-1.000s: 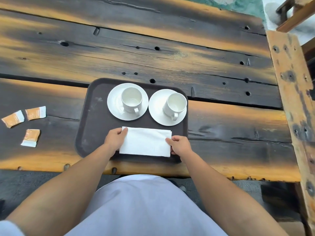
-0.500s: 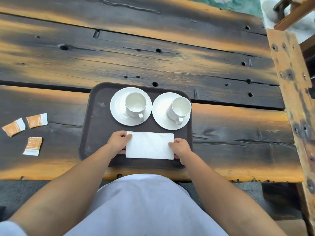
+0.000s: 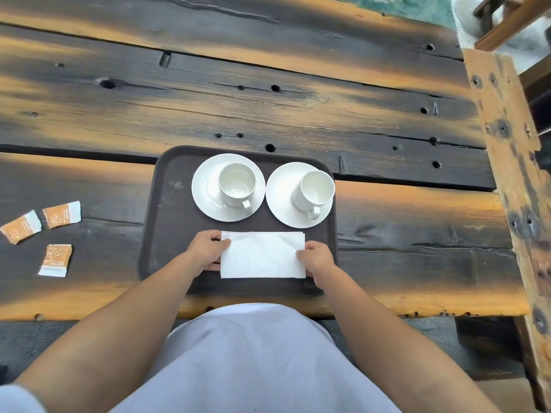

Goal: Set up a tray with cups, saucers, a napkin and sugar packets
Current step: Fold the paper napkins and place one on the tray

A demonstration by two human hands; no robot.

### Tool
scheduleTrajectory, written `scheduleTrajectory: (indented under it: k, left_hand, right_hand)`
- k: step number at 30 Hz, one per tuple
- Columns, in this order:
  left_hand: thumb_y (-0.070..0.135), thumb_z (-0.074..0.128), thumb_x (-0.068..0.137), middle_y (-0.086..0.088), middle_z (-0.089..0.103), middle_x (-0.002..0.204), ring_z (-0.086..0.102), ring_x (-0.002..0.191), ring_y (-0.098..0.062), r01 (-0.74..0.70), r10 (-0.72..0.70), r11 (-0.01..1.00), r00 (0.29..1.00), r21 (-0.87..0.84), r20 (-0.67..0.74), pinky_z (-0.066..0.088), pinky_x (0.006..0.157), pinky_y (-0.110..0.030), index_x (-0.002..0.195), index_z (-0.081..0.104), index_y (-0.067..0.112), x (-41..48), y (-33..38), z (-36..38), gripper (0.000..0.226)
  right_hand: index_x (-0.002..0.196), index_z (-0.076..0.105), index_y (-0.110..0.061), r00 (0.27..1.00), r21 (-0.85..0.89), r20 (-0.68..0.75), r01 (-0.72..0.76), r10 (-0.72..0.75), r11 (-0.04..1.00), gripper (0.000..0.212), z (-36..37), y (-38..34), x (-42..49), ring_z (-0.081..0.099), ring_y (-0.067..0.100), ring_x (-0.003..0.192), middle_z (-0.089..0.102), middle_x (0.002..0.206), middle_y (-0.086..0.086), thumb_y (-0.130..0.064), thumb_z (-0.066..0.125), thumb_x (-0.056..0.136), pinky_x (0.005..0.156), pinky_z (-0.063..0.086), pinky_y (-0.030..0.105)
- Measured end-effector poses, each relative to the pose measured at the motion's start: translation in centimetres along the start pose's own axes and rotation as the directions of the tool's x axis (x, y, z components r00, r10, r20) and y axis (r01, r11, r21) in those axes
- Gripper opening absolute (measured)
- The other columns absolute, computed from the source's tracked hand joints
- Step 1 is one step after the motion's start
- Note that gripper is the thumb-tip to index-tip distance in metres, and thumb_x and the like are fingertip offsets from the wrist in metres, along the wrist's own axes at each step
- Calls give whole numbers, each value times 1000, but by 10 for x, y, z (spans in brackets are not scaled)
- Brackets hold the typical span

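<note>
One tray (image 3: 167, 234) sits on the table (image 3: 268, 99) at lower centre of the frame. It carries two saucers, the left saucer (image 3: 205, 198) and the right saucer (image 3: 280, 201), holding the left cup (image 3: 237, 183) and the right cup (image 3: 317, 187). One napkin (image 3: 262, 254) lies on the tray's near part. Your left grip (image 3: 205, 248) pinches its left edge and your right grip (image 3: 317, 259) its right edge. Three sugar packets (image 3: 21, 227) (image 3: 62, 214) (image 3: 55, 260) lie on the table at lower left, off the tray.
</note>
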State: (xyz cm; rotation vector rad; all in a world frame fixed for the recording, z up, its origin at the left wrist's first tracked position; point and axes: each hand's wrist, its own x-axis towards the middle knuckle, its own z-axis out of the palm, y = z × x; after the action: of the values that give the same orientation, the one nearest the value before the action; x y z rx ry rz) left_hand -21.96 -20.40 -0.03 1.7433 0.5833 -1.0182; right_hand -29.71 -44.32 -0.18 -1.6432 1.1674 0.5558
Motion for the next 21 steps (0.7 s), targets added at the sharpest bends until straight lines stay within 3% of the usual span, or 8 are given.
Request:
scheduleTrajectory:
  k: [5,7,9,11,18,21]
  left_hand:
    - [18,58,100,-9,73,103,73,93,-28,-10,9,1000,999,-18,-37,62,79,-46,102,66,11,-3,-5,4,11]
    - [18,60,98,-10,73,103,73,94,-29,-10,9,1000,998,-20,-64,62,79,-48,97,64,12,-6,-9,6,7]
    - [19,61,97,-11,73,104,72,94,-30,-10,8,1000,995,-15,-96,61,80,-49,94,62,13,-9,-14,6,6]
    - [21,61,97,-11,73,103,72,93,-30,-7,8,1000,991,8,-133,62,80,-47,91,61,14,-13,-18,7,9]
    - [19,63,94,-15,70,103,71,84,-28,-4,23,997,969,78,-247,60,62,-35,87,60,14,-29,-37,16,9]
    - [15,62,92,-15,67,104,70,77,-27,-27,61,992,954,119,-295,61,60,-35,89,54,13,-38,-41,28,8]
  right_hand:
    - [83,53,-13,1000,-4,1,31,-31,1000,13,-2,1,-3,50,23,80,56,86,9,0,49,86,69,40,35]
    - [82,53,-13,999,-8,0,33,-33,999,13,-4,3,-4,51,24,81,58,87,10,-1,51,87,70,46,38]
    - [81,54,-13,1000,-20,1,27,-27,999,12,-5,4,-5,56,26,84,63,91,13,-3,53,87,83,57,48]
    - [82,55,-14,1000,-36,-3,24,-25,999,11,-8,6,-9,61,29,90,68,102,17,-5,53,88,93,56,55]
    - [91,57,-15,996,-58,-1,91,-91,994,10,-20,13,-22,55,25,79,60,96,10,-7,51,92,82,59,43]
    - [96,59,-13,995,-69,19,99,-98,993,13,-25,16,-31,57,24,81,62,105,11,-6,49,93,80,59,41]
